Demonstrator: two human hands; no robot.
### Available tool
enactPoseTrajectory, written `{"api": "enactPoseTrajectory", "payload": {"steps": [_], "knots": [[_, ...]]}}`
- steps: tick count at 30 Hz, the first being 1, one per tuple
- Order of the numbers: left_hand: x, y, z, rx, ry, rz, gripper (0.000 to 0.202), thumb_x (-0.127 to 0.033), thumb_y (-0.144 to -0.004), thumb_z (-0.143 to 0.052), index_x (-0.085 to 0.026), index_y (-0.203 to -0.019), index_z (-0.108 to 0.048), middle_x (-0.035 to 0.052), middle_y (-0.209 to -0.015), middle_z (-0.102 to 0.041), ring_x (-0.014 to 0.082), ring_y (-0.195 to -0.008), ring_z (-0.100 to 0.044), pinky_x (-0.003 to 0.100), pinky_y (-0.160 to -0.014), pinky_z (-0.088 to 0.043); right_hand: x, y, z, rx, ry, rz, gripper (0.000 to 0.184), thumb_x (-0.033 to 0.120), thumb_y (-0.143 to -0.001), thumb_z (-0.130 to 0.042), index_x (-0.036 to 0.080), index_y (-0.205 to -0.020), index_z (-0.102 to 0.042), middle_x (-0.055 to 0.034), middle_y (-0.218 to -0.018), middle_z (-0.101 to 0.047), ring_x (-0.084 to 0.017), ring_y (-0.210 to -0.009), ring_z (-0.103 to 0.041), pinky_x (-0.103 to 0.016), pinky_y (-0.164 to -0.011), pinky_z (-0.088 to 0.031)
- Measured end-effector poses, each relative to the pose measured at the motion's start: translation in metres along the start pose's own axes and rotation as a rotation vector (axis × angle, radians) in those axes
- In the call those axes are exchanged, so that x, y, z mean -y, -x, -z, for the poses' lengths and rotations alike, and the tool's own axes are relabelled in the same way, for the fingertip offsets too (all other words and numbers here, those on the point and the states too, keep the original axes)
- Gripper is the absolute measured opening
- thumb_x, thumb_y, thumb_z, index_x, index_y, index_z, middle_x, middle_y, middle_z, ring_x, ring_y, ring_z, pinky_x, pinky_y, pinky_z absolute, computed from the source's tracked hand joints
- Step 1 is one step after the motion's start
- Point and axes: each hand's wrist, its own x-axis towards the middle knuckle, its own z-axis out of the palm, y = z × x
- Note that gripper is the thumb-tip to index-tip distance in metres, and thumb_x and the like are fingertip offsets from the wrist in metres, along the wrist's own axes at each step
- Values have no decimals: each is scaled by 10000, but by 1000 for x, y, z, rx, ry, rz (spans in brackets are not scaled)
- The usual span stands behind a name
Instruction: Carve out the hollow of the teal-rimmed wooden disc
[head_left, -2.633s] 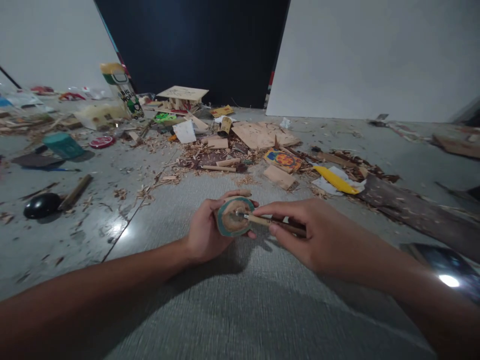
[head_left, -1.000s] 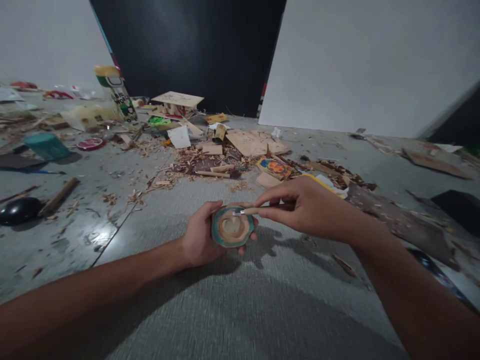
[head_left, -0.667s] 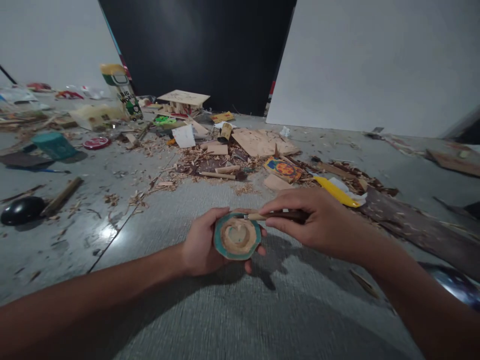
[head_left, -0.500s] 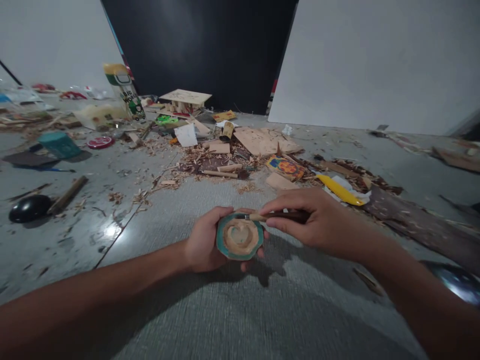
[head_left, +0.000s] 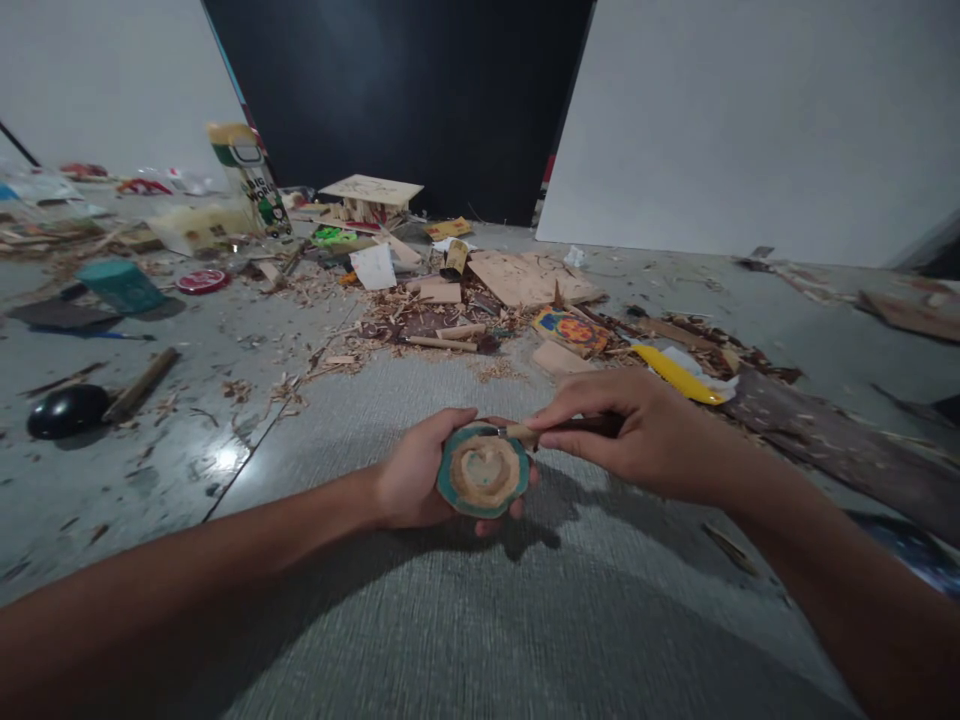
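Observation:
A round wooden piece [head_left: 482,495] with a teal rim and a pale, carved-out hollow rests in my left hand [head_left: 412,470], whose fingers wrap under and around it. In the middle of the hollow is a small raised shape, heart-like in outline. My right hand [head_left: 630,430] is closed round the dark wooden handle of a carving gouge [head_left: 519,432]. Its metal tip lies at the upper part of the teal rim, close to my left thumb. The far ends of the left fingers show past the piece's right and lower edges.
Wood shavings and scraps lie ahead, with another wooden-handled tool [head_left: 442,344] and a painted block [head_left: 570,331]. To the right are a yellow object [head_left: 675,375] and a long bark-like board [head_left: 840,440]. At left sit a black rounded object [head_left: 69,411] and a teal block [head_left: 120,286].
The wooden piece and my left hand have shifted slightly right and tilted a little. The gouge tip stays at the upper rim, and my right hand has barely moved.

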Motion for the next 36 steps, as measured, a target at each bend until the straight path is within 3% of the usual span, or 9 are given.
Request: {"api": "enactPoseTrajectory", "payload": {"steps": [5,12,18,23,36], "knots": [[-1,0,2,-2,20,24,531,-418,-952,-266,-127,-1327,-504,184,-1065,-671,253,-767,-666,290,-509,-468,-2,0,1,20,15,-48,161,246,-884,-650,250,-950,-797,-25,-775,-758,-129,-611,-624,-246,-547,-442],[-1,-1,-1,-30,47,5,518,-405,-930,-270,-138,-1298,-518,170,-1039,-668,251,-760,-659,286,-507,-452,-6,0,5,37,10,5,160,275,-883,-681,272,-987,-803,-18,-750,-721,-124,-619,-603,-248,-553,-421],[-4,0,-1,9,65,-15,528,-423,-874,-316,-128,-1243,-552,164,-1013,-664,246,-727,-641,297,-524,-446,-6,1,8,85,17,42,192,304,-906,-666,303,-1045,-797,-30,-753,-687,-136,-640,-587,-260,-563,-402],[-3,-2,2,62,68,-45,562,-413,-836,-328,-89,-1235,-556,201,-1055,-659,267,-776,-649,327,-561,-477,-4,1,5,33,73,52,184,277,-906,-664,287,-1033,-798,-19,-738,-693,-124,-627,-571,-247,-550,-382],[-2,0,2,21,69,8,543,-386,-817,-343,-115,-1255,-514,181,-1034,-672,271,-757,-668,298,-488,-463,-2,-1,-4,20,-7,27,183,214,-902,-643,222,-1000,-798,-46,-811,-762,-130,-672,-652,-243,-606,-458]]}}
